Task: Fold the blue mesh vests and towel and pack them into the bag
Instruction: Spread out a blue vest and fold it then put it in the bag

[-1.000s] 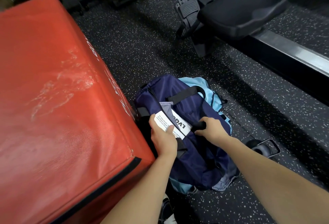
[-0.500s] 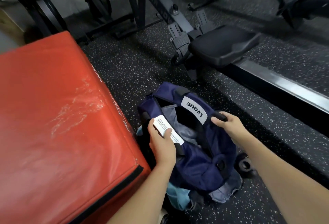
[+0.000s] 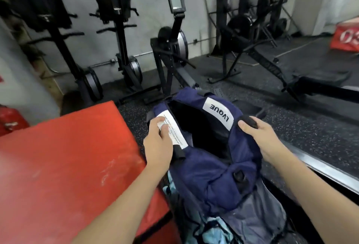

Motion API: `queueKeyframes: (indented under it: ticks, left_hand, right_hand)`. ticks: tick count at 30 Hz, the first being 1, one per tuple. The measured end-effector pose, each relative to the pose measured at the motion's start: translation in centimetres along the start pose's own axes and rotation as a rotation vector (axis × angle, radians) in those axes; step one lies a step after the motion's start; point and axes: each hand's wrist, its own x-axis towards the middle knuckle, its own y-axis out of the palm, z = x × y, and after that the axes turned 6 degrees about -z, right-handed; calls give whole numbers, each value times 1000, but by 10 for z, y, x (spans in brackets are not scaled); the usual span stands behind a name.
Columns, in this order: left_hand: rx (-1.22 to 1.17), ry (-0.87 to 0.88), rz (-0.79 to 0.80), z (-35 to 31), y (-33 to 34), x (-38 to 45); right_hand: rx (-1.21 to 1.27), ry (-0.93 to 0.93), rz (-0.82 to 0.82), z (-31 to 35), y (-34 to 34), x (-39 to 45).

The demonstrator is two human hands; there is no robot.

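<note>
2 hands hold a navy bag (image 3: 209,168) open at centre frame, beside a red padded box (image 3: 64,166).

The bag's long axis runs from the lower centre of the frame up toward upper centre, its dark mouth gaping upward and a white "LVQUE" patch (image 3: 218,115) lying along its right rim. The left hand (image 3: 158,146) pinches the left rim, thumb and fingers curled over a white printed label (image 3: 173,130). The right hand (image 3: 259,137) is wrapped round a black handle (image 3: 249,121) on the right rim. Light-blue fabric (image 3: 215,228) and a grey mesh piece (image 3: 258,212) show under the bag's near end at lower centre. The red box fills the lower left. Black rowing machines (image 3: 172,49) stand against the grey wall along the top of the frame, on speckled black flooring (image 3: 303,129).
</note>
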Motion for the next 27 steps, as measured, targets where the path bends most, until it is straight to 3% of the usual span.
queueKeyframes:
  ticks: [6,14,20,27]
  left_hand:
    - [5,100,-91,-62,-116,74]
    - [86,198,-225,-97,-299,123]
    - [228,232,-301,-78,-440,143]
    - [401,173,-303,-23,-568,158]
  right_hand:
    - [78,-159,78,109,65,-30]
    - [169,-261,239,203,205,-105]
    - [243,-277,407,231,332,-176]
    - [375,-154,543,216,467,-256]
